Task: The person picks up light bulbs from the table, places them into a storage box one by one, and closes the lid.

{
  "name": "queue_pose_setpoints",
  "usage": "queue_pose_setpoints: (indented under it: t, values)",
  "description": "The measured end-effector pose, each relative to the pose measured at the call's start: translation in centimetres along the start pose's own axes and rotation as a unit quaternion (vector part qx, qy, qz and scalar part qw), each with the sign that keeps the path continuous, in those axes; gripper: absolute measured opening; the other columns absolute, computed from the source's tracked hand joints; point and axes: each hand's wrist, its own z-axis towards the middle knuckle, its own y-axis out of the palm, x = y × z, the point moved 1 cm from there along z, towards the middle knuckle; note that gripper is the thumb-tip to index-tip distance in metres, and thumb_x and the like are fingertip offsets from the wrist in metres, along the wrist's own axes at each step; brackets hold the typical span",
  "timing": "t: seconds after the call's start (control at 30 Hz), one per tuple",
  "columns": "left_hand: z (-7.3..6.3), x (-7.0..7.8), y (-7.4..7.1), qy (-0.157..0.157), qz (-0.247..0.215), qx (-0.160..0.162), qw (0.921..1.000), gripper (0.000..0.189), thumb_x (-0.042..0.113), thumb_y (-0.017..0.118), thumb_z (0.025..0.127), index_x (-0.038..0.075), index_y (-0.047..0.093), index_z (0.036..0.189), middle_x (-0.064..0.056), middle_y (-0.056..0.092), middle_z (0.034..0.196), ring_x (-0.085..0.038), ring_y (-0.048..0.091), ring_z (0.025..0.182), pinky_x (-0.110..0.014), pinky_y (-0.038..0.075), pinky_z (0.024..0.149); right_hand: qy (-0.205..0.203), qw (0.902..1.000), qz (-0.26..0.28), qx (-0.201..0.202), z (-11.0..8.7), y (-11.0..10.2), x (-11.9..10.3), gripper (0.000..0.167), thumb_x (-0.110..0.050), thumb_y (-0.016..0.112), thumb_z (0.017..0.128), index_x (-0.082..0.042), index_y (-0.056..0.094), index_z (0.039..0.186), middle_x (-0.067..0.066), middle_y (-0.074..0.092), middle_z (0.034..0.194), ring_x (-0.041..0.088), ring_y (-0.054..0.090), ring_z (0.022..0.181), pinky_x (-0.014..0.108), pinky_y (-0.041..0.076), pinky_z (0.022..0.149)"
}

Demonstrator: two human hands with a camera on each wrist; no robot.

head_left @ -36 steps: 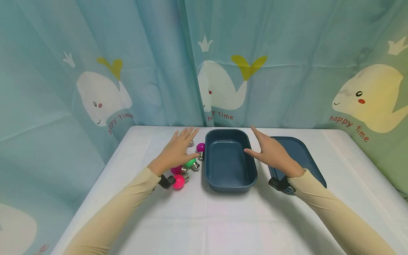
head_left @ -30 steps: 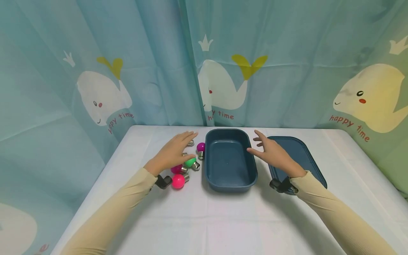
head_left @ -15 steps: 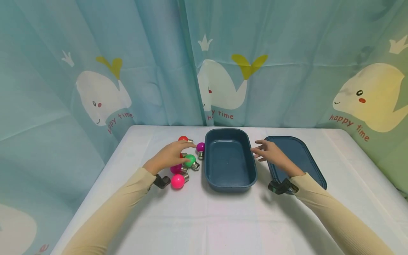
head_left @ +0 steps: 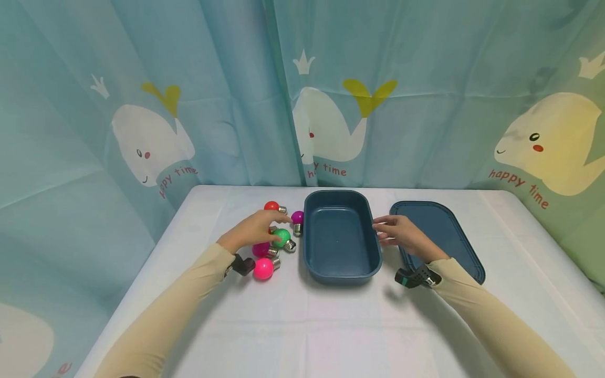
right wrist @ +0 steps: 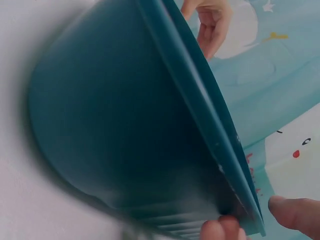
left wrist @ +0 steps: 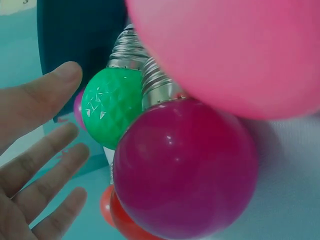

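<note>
My left hand (head_left: 252,228) hovers over a group of bulbs, its fingers spread and nothing between them. Nearest to it are a green light bulb (head_left: 282,237) with a faceted surface and a small purple bulb (head_left: 297,217). In the left wrist view, the thumb is apart from the green bulb, beside a large magenta bulb (left wrist: 185,170) and a pink bulb (left wrist: 240,50). My right hand (head_left: 402,233) is at the right side of a dark blue box (head_left: 342,281). Its fingertips (right wrist: 220,229) reach under the box's rim; the thumb is apart above it.
Right of the box lies its flat dark blue lid (head_left: 439,226), partly behind my right hand. A red bulb (head_left: 271,206) sits at the back left of the white-covered table (head_left: 307,331). A whale-print curtain (head_left: 236,131) hangs behind.
My left hand has lowered toward the bulbs and drawn back slightly, uncovering the red bulb. The right hand has dropped from above the box's rim to its right side, fingers drawing closer together.
</note>
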Motion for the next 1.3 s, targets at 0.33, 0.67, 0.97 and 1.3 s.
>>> queue_pose_setpoints:
  t: [0.33,0.67,0.97,1.3]
  values:
    - [0.5,-0.2,0.6,0.016,0.016,-0.033,0.9992,0.051,0.009,0.077,0.076,0.011,0.061,0.125,-0.005,0.063,0.124,-0.020,0.057,0.112,-0.038,0.050,0.097,0.006,0.9999,0.012,0.002,0.0,0.3,0.4,0.056,-0.017,0.060,0.090,0.010,0.038,0.135,-0.003,0.059,0.092,0.005,0.057,0.078,0.023,0.056,0.075]
    - [0.8,-0.5,0.9,0.001,0.016,-0.049,0.9986,0.053,0.008,0.077,0.075,0.011,0.061,0.125,-0.005,0.063,0.124,-0.020,0.058,0.111,-0.037,0.050,0.097,0.001,0.9999,0.009,0.005,0.0,0.3,0.5,0.055,-0.017,0.060,0.091,0.009,0.040,0.134,0.000,0.060,0.098,0.004,0.059,0.082,0.025,0.056,0.078]
    - [0.9,-0.7,1.2,0.001,0.031,-0.058,0.9978,0.053,0.005,0.078,0.074,0.010,0.062,0.124,-0.008,0.064,0.122,-0.022,0.060,0.109,-0.038,0.051,0.096,0.000,0.9999,0.009,0.007,0.0,0.4,0.5,0.055,-0.017,0.060,0.091,0.009,0.040,0.134,0.002,0.060,0.100,0.005,0.058,0.082,0.026,0.056,0.079]
    - [0.6,-0.7,1.0,0.018,0.016,-0.043,0.9988,0.050,0.004,0.078,0.072,0.006,0.063,0.120,-0.010,0.066,0.117,-0.023,0.061,0.105,-0.038,0.051,0.095,-0.002,0.9999,0.007,0.008,-0.1,0.4,0.5,0.054,-0.015,0.060,0.091,0.010,0.040,0.134,0.000,0.060,0.097,0.003,0.058,0.081,0.023,0.055,0.076]
